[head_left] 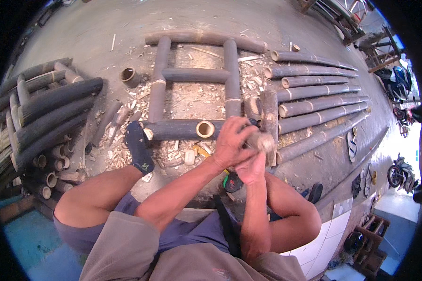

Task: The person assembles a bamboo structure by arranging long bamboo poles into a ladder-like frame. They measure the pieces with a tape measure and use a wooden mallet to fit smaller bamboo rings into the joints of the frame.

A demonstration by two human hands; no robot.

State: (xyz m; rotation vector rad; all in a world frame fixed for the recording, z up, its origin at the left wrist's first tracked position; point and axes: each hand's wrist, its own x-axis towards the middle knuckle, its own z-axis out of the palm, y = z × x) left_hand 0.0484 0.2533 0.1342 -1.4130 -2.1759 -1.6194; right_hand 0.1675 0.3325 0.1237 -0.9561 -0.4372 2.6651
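Observation:
My left hand (230,143) is curled round a short, round wooden piece (261,140) with a pale end, smeared by motion. Close under it, my right hand (252,167) turns its palm up against the same piece; its fingers are mostly hidden. Beyond the hands lies a ladder-like bamboo frame (195,75). Its near crosspiece, a dark bamboo pole (176,129), has a round hole cut in its upper side. My socked left foot (138,145) rests against that pole's left end. An upright-lying bamboo length (268,112) sits just past my hands.
Several cut bamboo poles (323,92) lie in a row at the right. Stacked dark bamboo frames (56,100) stand at the left. A bamboo cup-like offcut (130,77), wood chips (173,157) and a tape measure (232,182) are on the floor. Sandals (352,144) lie farther right.

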